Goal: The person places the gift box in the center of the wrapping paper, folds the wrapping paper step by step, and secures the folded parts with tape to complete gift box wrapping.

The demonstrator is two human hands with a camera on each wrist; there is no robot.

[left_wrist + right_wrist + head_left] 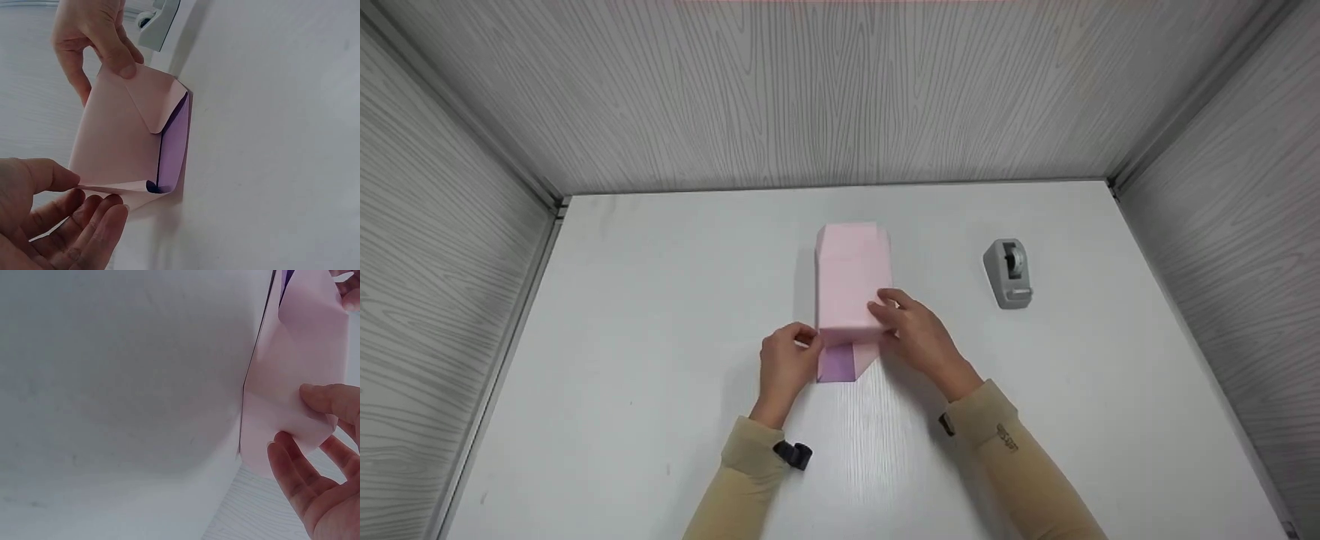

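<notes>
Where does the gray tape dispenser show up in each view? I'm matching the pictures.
Head: right of center, the tape dispenser stands apart from the folded pink paper.
Left wrist: at the top edge, slightly left of center, partly cut off, beside the right hand.
Right wrist: not in it.
Shared landmark: the folded pink paper with its purple inside, in all three.
</notes>
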